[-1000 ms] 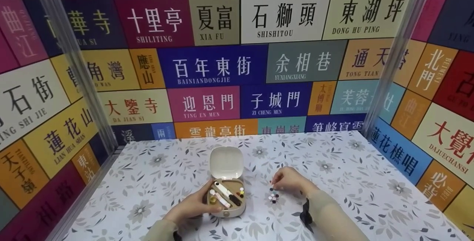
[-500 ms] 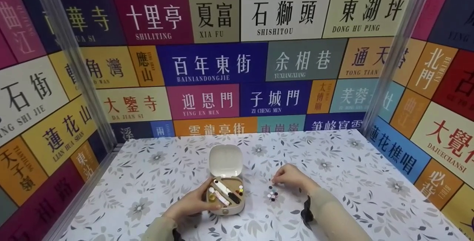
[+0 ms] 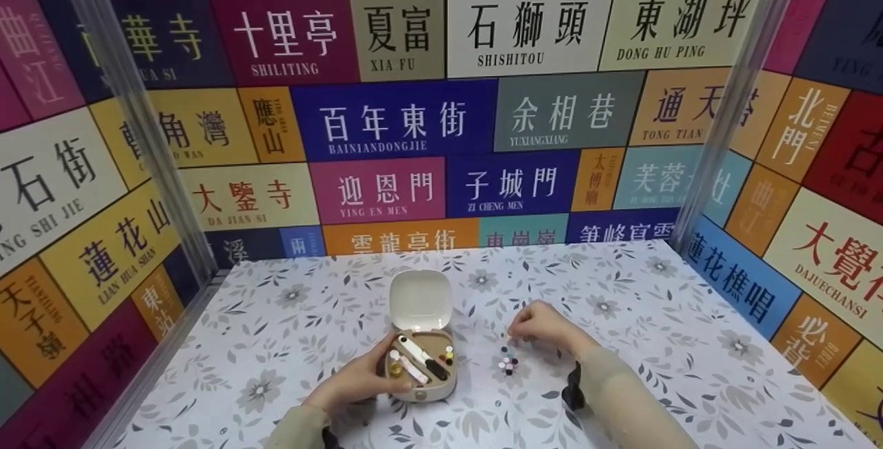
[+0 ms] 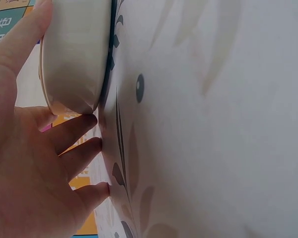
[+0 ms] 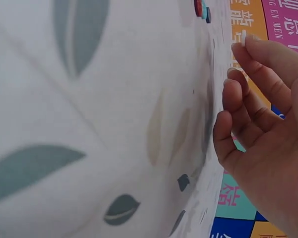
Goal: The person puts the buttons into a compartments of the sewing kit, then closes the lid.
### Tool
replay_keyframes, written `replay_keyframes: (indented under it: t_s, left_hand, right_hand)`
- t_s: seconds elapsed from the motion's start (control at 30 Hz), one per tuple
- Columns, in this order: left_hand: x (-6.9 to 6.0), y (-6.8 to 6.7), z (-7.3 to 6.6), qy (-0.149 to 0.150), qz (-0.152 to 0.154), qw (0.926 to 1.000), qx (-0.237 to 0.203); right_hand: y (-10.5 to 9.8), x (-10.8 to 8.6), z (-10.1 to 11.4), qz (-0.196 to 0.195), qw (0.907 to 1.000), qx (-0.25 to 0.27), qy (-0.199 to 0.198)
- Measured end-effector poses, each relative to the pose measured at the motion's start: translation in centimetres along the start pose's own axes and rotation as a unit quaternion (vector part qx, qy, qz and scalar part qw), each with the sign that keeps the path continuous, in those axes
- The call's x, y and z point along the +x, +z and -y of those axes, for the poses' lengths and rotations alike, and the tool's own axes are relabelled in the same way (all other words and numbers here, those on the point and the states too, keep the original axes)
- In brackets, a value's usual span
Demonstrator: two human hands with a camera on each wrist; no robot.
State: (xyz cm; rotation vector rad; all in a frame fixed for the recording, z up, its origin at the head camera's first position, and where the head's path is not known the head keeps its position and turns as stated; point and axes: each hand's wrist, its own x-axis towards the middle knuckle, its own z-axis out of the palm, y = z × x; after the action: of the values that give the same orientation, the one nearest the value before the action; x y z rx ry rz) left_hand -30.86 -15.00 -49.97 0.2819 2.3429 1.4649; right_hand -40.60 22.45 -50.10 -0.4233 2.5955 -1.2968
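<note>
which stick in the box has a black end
The longer stick, on the right in the head view: its near end is black, while the shorter stick is pale.

Head view looks forward-down from above; close wrist views, apparently turned sideways, share its tabletop (image 3: 331, 318).

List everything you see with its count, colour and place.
Tabletop: one, floral white-and-grey, front.
Case: one, cream, open, on tabletop.
Pen-like tool: one, black-and-white, in case.
Shorter stick: one, whitish, left of that tool.
Loose bits: several, yellow, red, white, in case.
Small pieces: uncounted cluster, mixed colours, right of case.
Lettered panels: many, multicoloured, around tabletop.
Posts: two, translucent, left and right.
Bands: two, black, at wrists.
Sleeves: two, pale, front.
Left hand: one, bare, gripping case.
Right hand: one, bare, beside small pieces.
</note>
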Motion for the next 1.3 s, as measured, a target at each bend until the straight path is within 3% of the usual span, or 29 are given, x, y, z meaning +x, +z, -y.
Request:
replay_keyframes:
  t_s: [0.47,0.7,0.93,1.3]
  left_hand:
    - [0.0,0.0,0.0,-0.003,0.004,1.0000,0.006]
    - [0.1,-0.1,0.2,0.019,0.002,0.9996,0.021]
    - [0.0,-0.1,0.1,0.014,0.004,0.9998,0.014]
    - [-0.1,-0.1,-0.1,0.012,0.004,0.9997,0.022]
  right_hand:
    - [-0.9,0.1,0.8,0.004,0.9992,-0.021,-0.034]
    - [-0.8,0.4,0.6,0.006,0.9976,-0.030,-0.062]
    - [-0.5,0.5,0.8,0.002,0.9982,-0.032,-0.050]
    - [0.3,0.7,1.9,0.007,0.9974,-0.037,-0.062]
